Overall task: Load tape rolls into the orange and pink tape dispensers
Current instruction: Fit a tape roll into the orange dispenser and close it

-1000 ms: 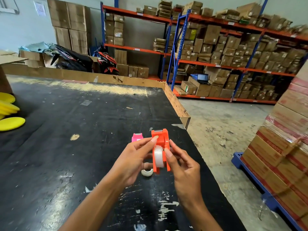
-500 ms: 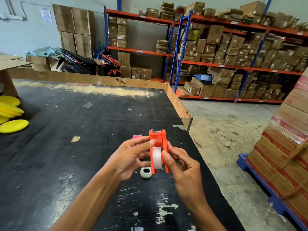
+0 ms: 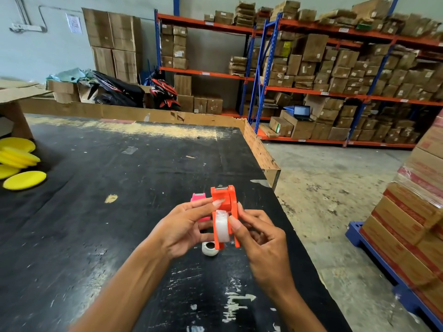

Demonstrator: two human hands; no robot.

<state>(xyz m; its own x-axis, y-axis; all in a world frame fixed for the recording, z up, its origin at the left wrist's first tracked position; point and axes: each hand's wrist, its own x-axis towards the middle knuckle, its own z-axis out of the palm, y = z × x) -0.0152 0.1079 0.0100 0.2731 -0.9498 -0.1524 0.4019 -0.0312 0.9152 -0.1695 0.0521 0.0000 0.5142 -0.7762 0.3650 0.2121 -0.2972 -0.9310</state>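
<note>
I hold the orange tape dispenser (image 3: 224, 202) upright above the black table (image 3: 119, 212), its cutter end pointing up. A clear tape roll (image 3: 222, 227) sits inside its open body. My left hand (image 3: 187, 226) grips the dispenser from the left, forefinger lying across its upper part. My right hand (image 3: 259, 238) holds the right side, thumb pressing on the roll. The pink tape dispenser (image 3: 199, 200) stands on the table just behind my left hand, mostly hidden. A second tape roll (image 3: 210, 248) lies flat on the table under the orange dispenser.
Yellow round pads (image 3: 21, 164) lie at the table's left edge. A cardboard rim (image 3: 259, 149) lines the table's far and right sides. To the right stand stacked cartons on a blue pallet (image 3: 407, 224). Shelving racks full of boxes (image 3: 335, 75) fill the back.
The hands and orange dispenser have stayed in nearly the same place. My right thumb has slid a little along the roll. The view has tilted slightly, showing more of the pink dispenser.
</note>
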